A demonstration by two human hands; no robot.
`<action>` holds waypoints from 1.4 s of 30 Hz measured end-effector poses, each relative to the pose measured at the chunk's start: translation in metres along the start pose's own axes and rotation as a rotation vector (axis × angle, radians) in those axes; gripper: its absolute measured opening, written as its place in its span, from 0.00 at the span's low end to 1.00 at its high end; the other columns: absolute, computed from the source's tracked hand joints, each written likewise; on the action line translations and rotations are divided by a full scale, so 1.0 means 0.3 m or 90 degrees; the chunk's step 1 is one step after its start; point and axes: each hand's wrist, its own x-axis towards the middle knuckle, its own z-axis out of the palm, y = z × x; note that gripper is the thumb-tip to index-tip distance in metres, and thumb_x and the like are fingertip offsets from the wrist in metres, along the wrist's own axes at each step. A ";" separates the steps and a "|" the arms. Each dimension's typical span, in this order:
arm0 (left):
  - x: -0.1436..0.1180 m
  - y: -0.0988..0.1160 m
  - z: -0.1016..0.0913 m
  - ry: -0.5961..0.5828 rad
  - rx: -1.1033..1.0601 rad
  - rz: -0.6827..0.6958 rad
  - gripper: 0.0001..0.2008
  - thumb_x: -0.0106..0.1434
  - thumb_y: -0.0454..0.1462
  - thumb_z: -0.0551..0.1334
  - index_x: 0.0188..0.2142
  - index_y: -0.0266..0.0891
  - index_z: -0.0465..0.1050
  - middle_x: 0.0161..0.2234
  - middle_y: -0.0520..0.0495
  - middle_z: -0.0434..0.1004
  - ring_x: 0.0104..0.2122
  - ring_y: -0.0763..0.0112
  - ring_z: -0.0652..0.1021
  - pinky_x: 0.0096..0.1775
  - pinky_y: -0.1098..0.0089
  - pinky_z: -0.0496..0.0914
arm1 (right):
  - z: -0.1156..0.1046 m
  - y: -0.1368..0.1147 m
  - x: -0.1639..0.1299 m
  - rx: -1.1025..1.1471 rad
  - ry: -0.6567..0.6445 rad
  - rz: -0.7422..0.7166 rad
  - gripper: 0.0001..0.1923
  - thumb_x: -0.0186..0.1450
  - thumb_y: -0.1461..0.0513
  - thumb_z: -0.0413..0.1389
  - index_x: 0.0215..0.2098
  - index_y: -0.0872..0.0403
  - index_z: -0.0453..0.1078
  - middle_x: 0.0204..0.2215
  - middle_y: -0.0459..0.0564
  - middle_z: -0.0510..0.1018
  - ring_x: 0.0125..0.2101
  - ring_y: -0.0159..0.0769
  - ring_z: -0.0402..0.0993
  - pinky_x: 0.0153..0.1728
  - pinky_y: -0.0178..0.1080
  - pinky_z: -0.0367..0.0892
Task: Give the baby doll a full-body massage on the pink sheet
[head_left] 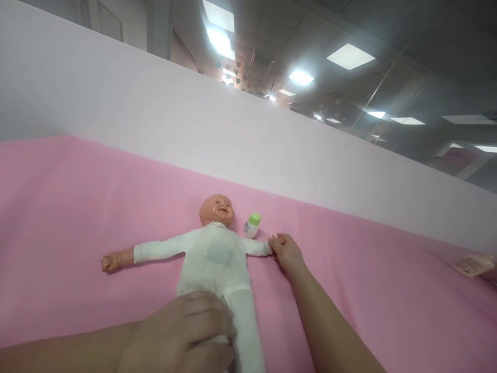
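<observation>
Baby doll (215, 259) lying face-up on the pink cloth (58, 207), near the middle of the view, head toward the white wall panel (155, 119), both arms spread out to the sides, dressed in a white one-piece suit (229, 269) with a faint grey patch on the chest. Left hand (186, 331) resting curled over the doll's lower body at the hip and upper leg, fingers folded down on the white fabric; closed upon the suit there, as far as the knuckles allow a reading, the fingertips themselves hidden beneath the hand. Right hand (287, 251) stretched forward to the doll's hand at the end of the sleeve on that side, fingers pinched shut around it. Suit appearing fully on at torso, sleeves and the one visible leg; judged from this, dressing complete or undressing not begun, the lower end of the legs out of view beneath the left hand and the frame edge. Small white bottle with green cap (252, 225) lying tilted just beside the doll's head and shoulder, apart from both hands, close above the held arm. At the far right edge, a pale packet with printed label (471, 265), well apart from the doll. Ceiling lights (349, 56) above the panel.
</observation>
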 end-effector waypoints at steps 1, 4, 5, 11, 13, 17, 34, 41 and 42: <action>-0.001 -0.005 -0.005 0.003 0.001 -0.005 0.13 0.66 0.39 0.62 0.49 0.41 0.69 0.42 0.42 0.80 0.44 0.60 0.80 0.55 0.60 0.73 | -0.007 0.000 0.001 -0.026 0.000 -0.002 0.23 0.55 0.49 0.66 0.42 0.54 0.74 0.35 0.52 0.81 0.40 0.48 0.78 0.41 0.46 0.74; -0.017 -0.029 -0.022 0.005 0.060 0.002 0.21 0.62 0.39 0.64 0.54 0.39 0.67 0.49 0.38 0.79 0.53 0.55 0.77 0.61 0.54 0.67 | -0.015 -0.002 0.002 -0.083 -0.011 0.010 0.27 0.56 0.49 0.65 0.48 0.54 0.73 0.42 0.55 0.81 0.43 0.50 0.78 0.43 0.47 0.74; -0.027 -0.039 -0.027 0.011 0.093 -0.004 0.22 0.60 0.37 0.64 0.55 0.39 0.67 0.52 0.36 0.78 0.56 0.52 0.74 0.63 0.51 0.64 | -0.014 -0.004 0.000 -0.075 -0.019 0.020 0.30 0.57 0.48 0.64 0.53 0.55 0.71 0.45 0.56 0.81 0.43 0.49 0.79 0.41 0.46 0.75; -0.087 -0.135 -0.026 0.101 0.173 -0.150 0.25 0.60 0.32 0.62 0.56 0.45 0.68 0.65 0.38 0.63 0.66 0.45 0.62 0.64 0.42 0.59 | 0.017 -0.058 -0.062 0.074 0.023 -0.083 0.40 0.63 0.48 0.61 0.68 0.54 0.58 0.60 0.58 0.74 0.51 0.47 0.79 0.45 0.44 0.79; -0.100 -0.173 -0.017 0.107 0.128 -0.236 0.23 0.62 0.33 0.63 0.56 0.47 0.69 0.66 0.39 0.61 0.66 0.46 0.63 0.62 0.43 0.63 | 0.039 -0.096 -0.112 0.055 0.039 -0.176 0.36 0.66 0.49 0.59 0.68 0.52 0.60 0.60 0.55 0.74 0.54 0.46 0.76 0.51 0.45 0.76; -0.115 -0.229 0.003 0.100 -0.004 -0.423 0.21 0.64 0.42 0.66 0.56 0.49 0.72 0.67 0.42 0.59 0.65 0.47 0.66 0.57 0.50 0.72 | 0.095 -0.155 -0.213 -0.073 -0.049 -0.370 0.27 0.71 0.56 0.52 0.68 0.45 0.61 0.61 0.50 0.73 0.53 0.42 0.76 0.53 0.47 0.75; -0.085 -0.183 -0.022 0.093 0.003 -0.225 0.21 0.61 0.36 0.65 0.54 0.45 0.71 0.60 0.40 0.70 0.57 0.55 0.75 0.56 0.59 0.73 | 0.132 -0.129 -0.213 -0.105 -0.173 -0.402 0.25 0.70 0.56 0.54 0.65 0.47 0.65 0.56 0.53 0.77 0.53 0.44 0.76 0.54 0.49 0.73; -0.031 -0.057 -0.039 -0.012 0.033 -0.004 0.25 0.56 0.38 0.65 0.55 0.45 0.67 0.56 0.37 0.74 0.57 0.50 0.75 0.61 0.53 0.68 | 0.084 -0.069 -0.116 0.081 -0.010 -0.218 0.38 0.67 0.47 0.56 0.70 0.54 0.54 0.62 0.60 0.71 0.57 0.46 0.73 0.56 0.46 0.71; -0.026 -0.046 -0.037 -0.032 0.029 0.008 0.25 0.57 0.39 0.65 0.55 0.46 0.67 0.55 0.37 0.76 0.56 0.51 0.76 0.61 0.53 0.68 | 0.072 -0.056 -0.098 0.077 0.028 -0.180 0.40 0.66 0.47 0.57 0.69 0.55 0.53 0.61 0.61 0.71 0.58 0.46 0.73 0.55 0.46 0.72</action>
